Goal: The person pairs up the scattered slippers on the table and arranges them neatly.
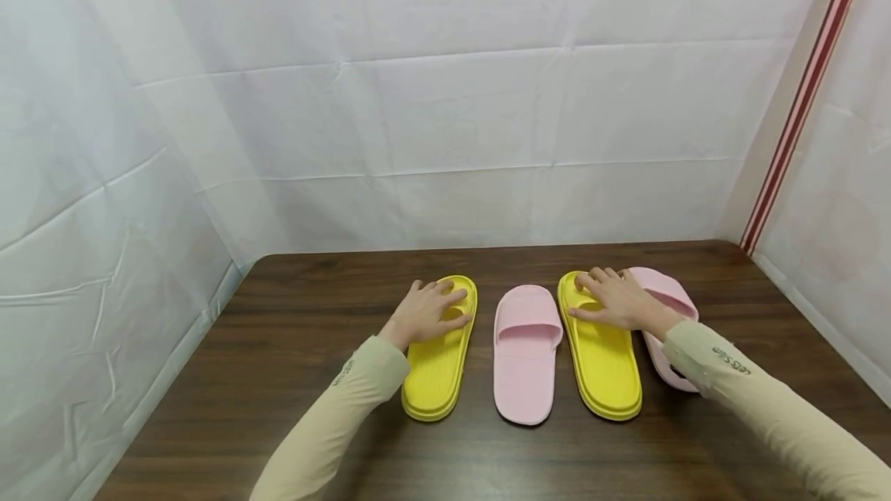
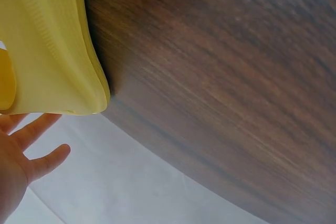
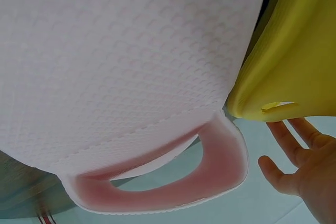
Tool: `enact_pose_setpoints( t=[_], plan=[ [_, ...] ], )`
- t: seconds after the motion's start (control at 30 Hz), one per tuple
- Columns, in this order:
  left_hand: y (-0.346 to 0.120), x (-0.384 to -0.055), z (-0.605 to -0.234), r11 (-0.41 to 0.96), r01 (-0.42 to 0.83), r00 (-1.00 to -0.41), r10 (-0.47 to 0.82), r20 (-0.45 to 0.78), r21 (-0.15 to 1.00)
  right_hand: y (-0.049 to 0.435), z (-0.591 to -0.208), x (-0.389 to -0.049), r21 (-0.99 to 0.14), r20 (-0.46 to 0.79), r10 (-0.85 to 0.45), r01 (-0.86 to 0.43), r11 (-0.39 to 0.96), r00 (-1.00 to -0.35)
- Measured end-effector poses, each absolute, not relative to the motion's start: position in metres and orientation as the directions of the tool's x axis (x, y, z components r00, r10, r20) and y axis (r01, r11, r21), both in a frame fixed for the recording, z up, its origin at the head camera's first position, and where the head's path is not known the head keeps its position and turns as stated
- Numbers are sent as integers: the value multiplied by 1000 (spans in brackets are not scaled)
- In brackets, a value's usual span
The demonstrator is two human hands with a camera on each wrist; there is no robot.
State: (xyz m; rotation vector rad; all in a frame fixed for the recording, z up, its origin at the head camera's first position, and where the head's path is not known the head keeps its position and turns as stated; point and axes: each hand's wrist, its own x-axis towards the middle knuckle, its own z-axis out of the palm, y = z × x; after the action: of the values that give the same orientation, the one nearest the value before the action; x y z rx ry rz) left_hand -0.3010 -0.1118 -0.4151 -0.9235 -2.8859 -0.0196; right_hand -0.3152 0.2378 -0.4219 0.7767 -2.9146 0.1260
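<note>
Several slippers lie side by side on a dark wooden table, toes toward the back. My left hand (image 1: 426,314) is over the strap of the left yellow slipper (image 1: 433,377), fingers spread and slightly bent; the left wrist view has its fingertips right at the slipper's edge. Over the strap of the right yellow slipper (image 1: 607,377) is my right hand (image 1: 616,301), thumb apart from the loosely extended fingers. Between the yellow slippers lies a pink slipper (image 1: 525,377). A second pink slipper (image 1: 660,286), angled, is partly hidden under my right wrist and sleeve.
The brown table (image 1: 306,331) has a back edge meeting a white sheet wall (image 1: 445,114). White sheeting also hangs at the left and right, with a red-striped band (image 1: 800,110) in the right corner.
</note>
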Motion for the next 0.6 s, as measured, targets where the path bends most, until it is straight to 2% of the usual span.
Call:
enact_pose_setpoints(
  t=[0.6],
  plan=[
    [-117,-293,-420,789,613,-780,596,191,39,244,-424,-315,-12,197,-530,-543,840,-825]
  ],
)
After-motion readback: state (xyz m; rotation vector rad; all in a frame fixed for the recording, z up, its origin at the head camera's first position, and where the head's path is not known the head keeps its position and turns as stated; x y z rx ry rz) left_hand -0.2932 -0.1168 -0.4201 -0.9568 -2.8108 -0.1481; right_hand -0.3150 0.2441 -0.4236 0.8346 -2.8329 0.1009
